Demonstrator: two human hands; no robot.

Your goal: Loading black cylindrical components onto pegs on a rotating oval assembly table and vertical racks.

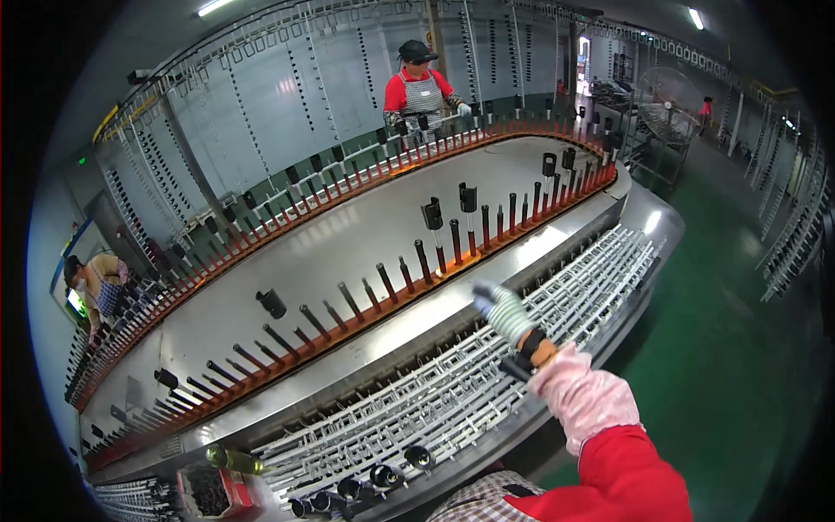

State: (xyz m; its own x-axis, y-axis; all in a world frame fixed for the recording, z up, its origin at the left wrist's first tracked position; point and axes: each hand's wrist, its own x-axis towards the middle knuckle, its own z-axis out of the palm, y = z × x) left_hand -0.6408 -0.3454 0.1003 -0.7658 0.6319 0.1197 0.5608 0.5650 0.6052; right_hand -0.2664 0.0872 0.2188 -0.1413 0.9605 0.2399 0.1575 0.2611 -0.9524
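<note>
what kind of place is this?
Most likely a factory production floor: an oval track lined with upright dark rods, columns of small dark parts hanging at the right, and an aproned person standing across the track.

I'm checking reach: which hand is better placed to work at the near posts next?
Probably the right: the right hand is stretched out toward the near posts, while the left hand isn't in view.

Striped pale glove (508, 317), pink oversleeve (584, 396), silver rods (574, 300), green floor (731, 365)
</note>
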